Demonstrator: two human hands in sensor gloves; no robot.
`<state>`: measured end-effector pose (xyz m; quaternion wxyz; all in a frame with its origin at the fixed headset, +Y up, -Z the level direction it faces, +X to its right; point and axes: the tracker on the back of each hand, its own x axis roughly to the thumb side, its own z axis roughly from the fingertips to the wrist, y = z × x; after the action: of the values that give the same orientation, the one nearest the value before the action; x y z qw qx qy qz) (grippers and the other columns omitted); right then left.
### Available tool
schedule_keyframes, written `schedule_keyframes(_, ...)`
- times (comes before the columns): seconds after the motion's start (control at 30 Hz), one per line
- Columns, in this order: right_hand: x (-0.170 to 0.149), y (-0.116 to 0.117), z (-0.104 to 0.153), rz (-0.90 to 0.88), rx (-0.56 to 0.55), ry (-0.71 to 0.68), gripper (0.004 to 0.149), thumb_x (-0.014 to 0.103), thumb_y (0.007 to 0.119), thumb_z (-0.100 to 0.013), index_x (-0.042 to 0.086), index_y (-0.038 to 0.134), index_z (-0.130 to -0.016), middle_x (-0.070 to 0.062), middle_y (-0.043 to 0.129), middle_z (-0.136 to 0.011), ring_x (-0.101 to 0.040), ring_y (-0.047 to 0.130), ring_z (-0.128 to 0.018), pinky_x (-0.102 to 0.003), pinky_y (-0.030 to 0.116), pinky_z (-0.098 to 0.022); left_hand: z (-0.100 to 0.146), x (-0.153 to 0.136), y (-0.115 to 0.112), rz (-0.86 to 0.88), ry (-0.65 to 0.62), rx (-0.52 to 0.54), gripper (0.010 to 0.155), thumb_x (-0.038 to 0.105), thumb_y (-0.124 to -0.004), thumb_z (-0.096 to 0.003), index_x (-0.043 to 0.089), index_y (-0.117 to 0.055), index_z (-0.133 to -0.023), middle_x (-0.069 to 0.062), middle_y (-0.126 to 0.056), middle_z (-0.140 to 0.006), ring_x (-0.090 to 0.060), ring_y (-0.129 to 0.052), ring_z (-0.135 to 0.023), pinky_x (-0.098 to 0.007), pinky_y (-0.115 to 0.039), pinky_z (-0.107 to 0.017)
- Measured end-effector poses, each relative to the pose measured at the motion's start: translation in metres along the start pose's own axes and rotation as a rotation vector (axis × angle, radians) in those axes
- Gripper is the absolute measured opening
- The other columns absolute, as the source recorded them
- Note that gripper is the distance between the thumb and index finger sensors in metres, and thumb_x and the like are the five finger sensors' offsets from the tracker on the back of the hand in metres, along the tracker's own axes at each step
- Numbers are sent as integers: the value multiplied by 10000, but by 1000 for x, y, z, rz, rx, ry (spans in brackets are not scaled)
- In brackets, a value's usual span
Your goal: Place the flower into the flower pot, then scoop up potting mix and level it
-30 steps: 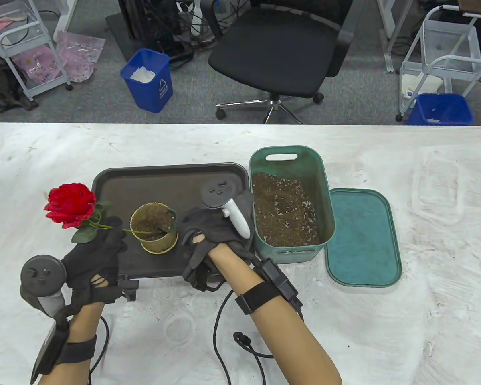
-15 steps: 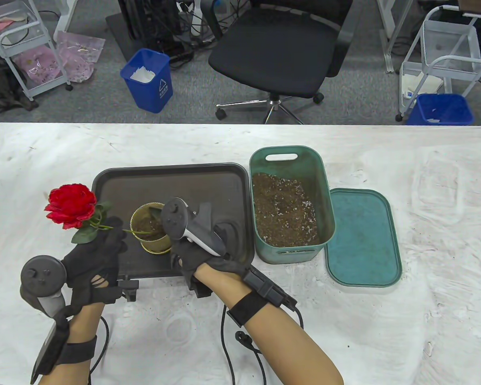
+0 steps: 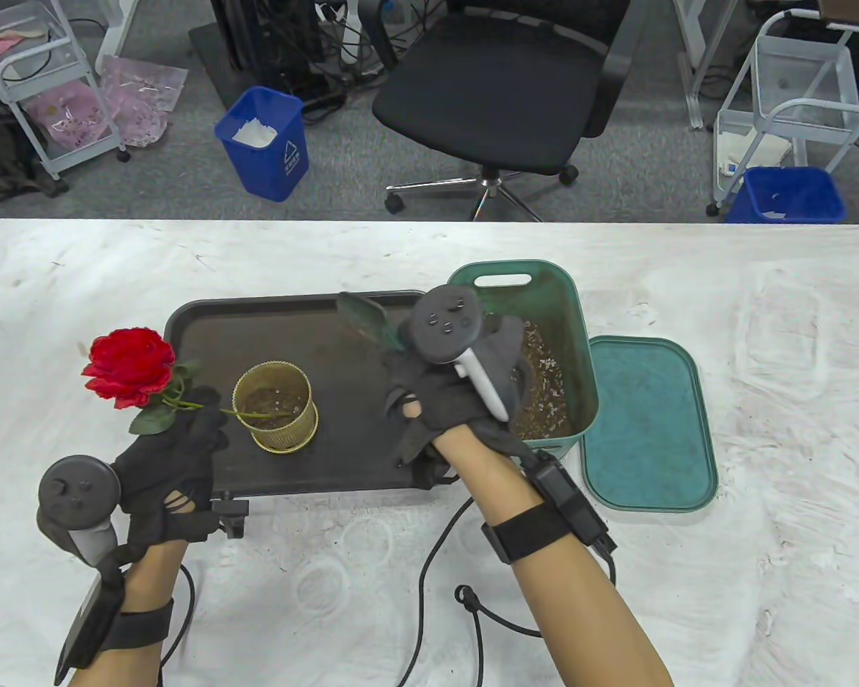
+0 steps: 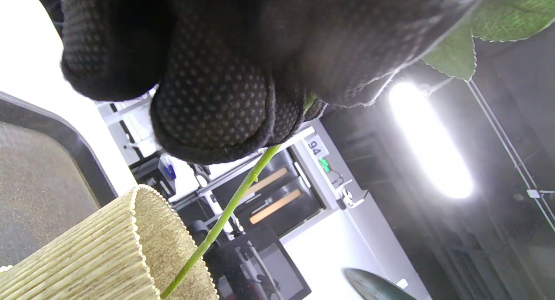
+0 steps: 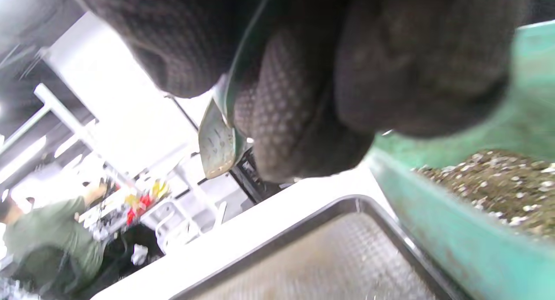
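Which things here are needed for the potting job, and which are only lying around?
Needed: rose, gold flower pot, green scoop, bin of potting mix, black tray.
Lying around: bin lid, office chair, blue wastebaskets.

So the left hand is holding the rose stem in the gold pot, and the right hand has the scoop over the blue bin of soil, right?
Not quite: the bin of potting mix is green, as the table view shows. The rest holds: the left hand holds the rose stem in the gold pot, and the right hand has the scoop.

Left hand sits low at the near left, fingers pinched closed. Right hand reaches forward, fingers curled tight, forearm angled across.
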<state>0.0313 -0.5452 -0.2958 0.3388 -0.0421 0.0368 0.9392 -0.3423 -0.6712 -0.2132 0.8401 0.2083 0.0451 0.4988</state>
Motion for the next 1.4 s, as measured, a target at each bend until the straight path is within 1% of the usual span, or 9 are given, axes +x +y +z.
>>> schedule_keyframes(0.13, -35, -29, -9, -102, -25, 131, 535, 308, 833, -392, 44, 757, -850, -174, 985, -609, -289, 1077, -265, -367, 951, -120, 0, 0, 0, -2, -2, 1, 427, 425, -907, -410, 214, -946, -780, -20, -1026, -670, -173, -1129, -347, -375, -948, -354)
schedule_keyframes(0.23, -62, -38, -19, -27, -36, 248, 536, 310, 828, -397, 33, 759, -850, -182, 988, -603, -289, 1080, -248, -359, 954, -109, 0, 0, 0, -4, -4, 0, 427, 424, -907, -410, 214, -946, -779, -23, -1026, -670, -172, -1130, -346, -374, -948, -355)
schedule_keyframes(0.3, -76, -41, -27, 99, -18, 313, 537, 316, 825, -401, 28, 763, -851, -181, 995, -588, -280, 1083, -231, -348, 955, -93, 0, 0, 0, -8, -6, 1, 427, 426, -907, -409, 215, -946, -779, -21, -1027, -668, -172, -1130, -347, -375, -949, -354)
schedule_keyframes(0.5, -101, -33, -45, 406, 123, 459, 531, 332, 826, -409, 15, 795, -834, -172, 1020, -521, -247, 1077, -151, -306, 941, -28, 0, 0, 1, -12, -3, 7, 426, 425, -907, -410, 214, -947, -778, -22, -1027, -668, -173, -1130, -345, -375, -948, -352)
schedule_keyframes(0.67, -109, -16, -56, 546, 272, 556, 525, 333, 815, -419, 3, 805, -827, -173, 1023, -498, -236, 1067, -123, -294, 927, -7, 0, 0, 1, -13, -1, 9, 427, 424, -908, -410, 213, -947, -778, -21, -1027, -668, -173, -1130, -345, -375, -949, -353)
schedule_keyframes(0.77, -111, -8, -60, 601, 311, 558, 518, 333, 810, -419, 10, 811, -825, -170, 1023, -487, -233, 1057, -112, -294, 916, -1, -1, 0, 1, -16, -4, 9, 427, 424, -908, -409, 213, -947, -778, -24, -1028, -668, -172, -1131, -344, -376, -948, -354)
schedule_keyframes(0.97, -122, -7, -68, 421, 337, 543, 518, 329, 797, -416, 15, 806, -827, -163, 1019, -502, -241, 1059, -132, -303, 920, -19, -1, 0, 1, -16, -3, 11, 427, 424, -908, -410, 213, -947, -779, -22, -1027, -668, -173, -1130, -346, -375, -949, -355)
schedule_keyframes(1.07, -127, -6, -68, 242, 396, 526, 518, 326, 789, -419, 13, 802, -830, -165, 1017, -506, -244, 1060, -137, -304, 921, -22, -1, 0, 1, -14, -1, 10, 427, 424, -907, -410, 213, -947, -778, -18, -1027, -668, -173, -1130, -346, -375, -949, -355)
schedule_keyframes(1.4, -138, 2, -77, -20, 398, 526, 530, 326, 779, -417, 3, 779, -837, -159, 1009, -525, -238, 1065, -155, -300, 929, -34, -1, 0, 2, -22, -5, 14, 426, 423, -909, -409, 211, -949, -777, -22, -1028, -668, -174, -1130, -345, -375, -949, -353)
